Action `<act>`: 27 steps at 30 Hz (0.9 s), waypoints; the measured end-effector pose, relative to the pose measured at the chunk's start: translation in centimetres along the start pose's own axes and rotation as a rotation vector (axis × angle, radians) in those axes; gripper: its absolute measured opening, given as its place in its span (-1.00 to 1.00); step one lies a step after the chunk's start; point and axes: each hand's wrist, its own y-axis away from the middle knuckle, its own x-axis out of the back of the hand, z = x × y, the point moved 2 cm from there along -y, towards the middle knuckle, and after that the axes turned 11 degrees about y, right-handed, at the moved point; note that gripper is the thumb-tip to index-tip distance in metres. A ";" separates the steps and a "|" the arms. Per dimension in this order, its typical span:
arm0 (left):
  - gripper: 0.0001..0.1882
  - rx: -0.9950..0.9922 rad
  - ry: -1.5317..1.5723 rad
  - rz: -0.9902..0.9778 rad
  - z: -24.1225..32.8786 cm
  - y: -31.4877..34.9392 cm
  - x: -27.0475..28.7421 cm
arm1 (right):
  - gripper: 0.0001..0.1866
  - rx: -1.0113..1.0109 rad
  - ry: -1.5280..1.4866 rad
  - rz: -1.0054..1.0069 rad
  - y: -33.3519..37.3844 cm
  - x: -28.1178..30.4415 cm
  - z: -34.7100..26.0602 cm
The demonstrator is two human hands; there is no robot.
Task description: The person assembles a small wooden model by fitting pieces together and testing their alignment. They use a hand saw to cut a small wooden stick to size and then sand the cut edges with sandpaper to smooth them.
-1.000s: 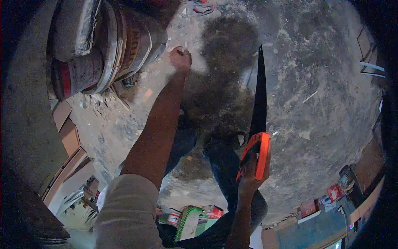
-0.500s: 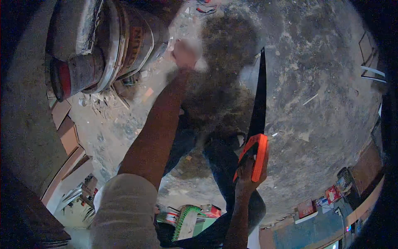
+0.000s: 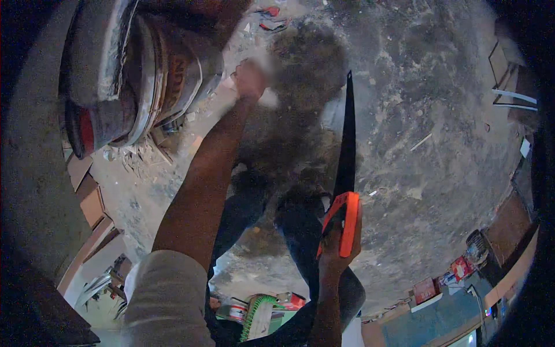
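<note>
My right hand (image 3: 335, 250) grips a handsaw by its orange handle (image 3: 348, 224). The long, dark, tapering blade (image 3: 347, 136) points away from me over the floor, its narrow tip farthest off. Ahead and to the left, my left arm is stretched out, with the left hand (image 3: 251, 80) smeared by motion and glare. Its fingers cannot be made out, and no object shows clearly in it. Nearest to that hand is a large drum-like bucket (image 3: 176, 75) on its left side, apart from it in the picture.
Stained concrete floor (image 3: 399, 191) spreads around my legs, with a thin white strip (image 3: 422, 141) and scattered scraps on it. Boards (image 3: 89, 202) lean at the left. A blue-green bench (image 3: 430, 324) bearing red boxes (image 3: 426, 291) stands lower right. Behind my legs lies a green coiled hose (image 3: 257, 309).
The whole view has shifted slightly, so floor, bucket and both arms sit a little farther left in it. The saw stays in my right hand, and my left arm remains outstretched.
</note>
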 end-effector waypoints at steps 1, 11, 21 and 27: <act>-0.57 -0.013 0.074 0.031 0.6 -1.2 -0.2 | -0.34 0.029 0.011 -0.001 -0.1 0.0 0.1; -0.62 -0.128 0.293 0.276 5.5 -16.7 -2.2 | -0.44 0.168 0.195 -0.155 -1.2 0.3 -4.3; -0.76 -0.009 -0.101 0.101 4.7 -19.5 -3.3 | -0.42 0.246 0.323 -0.255 -1.5 1.8 -4.1; -0.73 -0.172 0.373 0.247 8.0 -16.2 -1.8 | -0.41 0.278 0.249 -0.138 -1.4 2.4 -3.7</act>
